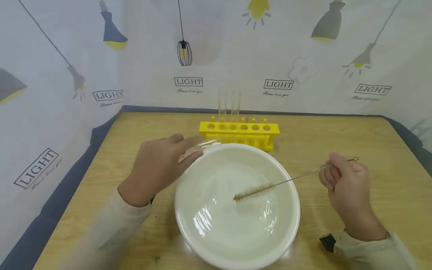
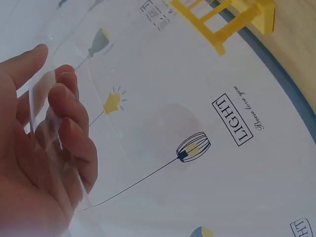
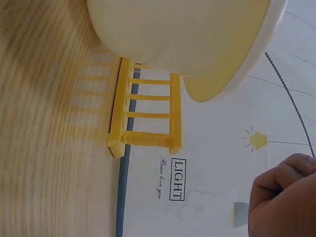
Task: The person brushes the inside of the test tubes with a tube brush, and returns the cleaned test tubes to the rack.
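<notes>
My left hand [image 1: 160, 165] holds a clear glass test tube [image 1: 210, 143] at the left rim of a white basin [image 1: 182, 225]. In the left wrist view the fingers curl round the tube [image 2: 42, 113], which lies across the palm. With curled fingers my right hand [image 1: 347, 183] grips the twisted wire handle of a test tube brush [image 1: 254, 192], right of the basin. The brush's tan bristles hang over the basin's middle, pointing left. In the right wrist view only the wire [image 3: 291, 101] of the brush shows, above the knuckles.
Behind the basin stands a yellow test tube rack [image 1: 239, 128] with two clear tubes [image 1: 235, 107] upright in it. The wooden table [image 1: 337, 135] ends at a wall covering [image 1: 229, 48] printed with lamps. A small black object [image 1: 327, 242] sits by the right sleeve.
</notes>
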`<state>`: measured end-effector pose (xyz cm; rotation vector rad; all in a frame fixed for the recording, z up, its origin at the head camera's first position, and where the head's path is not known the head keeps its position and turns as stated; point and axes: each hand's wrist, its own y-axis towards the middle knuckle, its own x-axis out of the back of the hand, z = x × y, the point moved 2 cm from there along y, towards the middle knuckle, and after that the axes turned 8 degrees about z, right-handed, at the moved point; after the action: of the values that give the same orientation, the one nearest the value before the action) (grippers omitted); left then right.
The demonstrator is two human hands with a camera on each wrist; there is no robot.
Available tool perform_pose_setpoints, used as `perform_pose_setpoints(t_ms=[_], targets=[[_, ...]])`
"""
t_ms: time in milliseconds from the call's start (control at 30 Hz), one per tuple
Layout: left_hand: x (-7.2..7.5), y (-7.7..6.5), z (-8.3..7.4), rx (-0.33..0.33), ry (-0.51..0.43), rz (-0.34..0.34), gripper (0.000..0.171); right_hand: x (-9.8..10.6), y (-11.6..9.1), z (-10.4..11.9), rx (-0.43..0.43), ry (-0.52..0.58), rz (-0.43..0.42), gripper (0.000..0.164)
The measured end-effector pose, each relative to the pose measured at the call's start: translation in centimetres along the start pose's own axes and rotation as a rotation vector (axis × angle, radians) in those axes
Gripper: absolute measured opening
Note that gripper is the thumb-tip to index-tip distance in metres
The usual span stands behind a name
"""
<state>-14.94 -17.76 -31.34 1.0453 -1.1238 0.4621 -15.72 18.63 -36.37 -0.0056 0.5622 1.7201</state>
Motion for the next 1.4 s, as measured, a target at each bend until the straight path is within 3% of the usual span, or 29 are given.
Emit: perform_pose_setpoints(t_ms=[200,367,567,700,900,1033,1167,1400], targets=[[1.0,3.2,1.2,-0.013,-0.175,-0.032,0.037,0.3,0.0,-0.3,-0.012,-0.006,0.026,0.051],[1.2,5.4,2.1,0.037,-0.412,-0.030,0.037,0.4,0.1,-0.6,-0.033,0.028,0.071,0.050],[0.1,7.9,4.1,0.219,-0.764,0.029,0.036,0.3,0.0,-1.0,-0.051,-0.052,0.060,0.051],[-0.3,9.2,4.5,0.340,-0.920,0.050,0.032,0.1,-0.2,-1.2,-0.064,-0.100,0.064,0.050],[-1.7,10.2,4.3,0.388,-1.050,-0.059,0.026,-0.1,-0.3,-1.5,-0.103,-0.161,0.061,0.051],[-2.9,10.4,4.1,0.387,-1.098,-0.086,0.025,-0.2,-0.4,-1.7,-0.118,-0.175,0.054,0.051],[-3.9,10.3,3.8,0.413,-1.090,-0.042,0.026,-0.2,-0.4,-1.9,-0.113,-0.163,0.052,0.050],[-7.0,10.2,3.9,0.477,-1.011,0.110,0.030,-0.3,-0.2,-2.1,-0.099,-0.150,0.072,0.050]])
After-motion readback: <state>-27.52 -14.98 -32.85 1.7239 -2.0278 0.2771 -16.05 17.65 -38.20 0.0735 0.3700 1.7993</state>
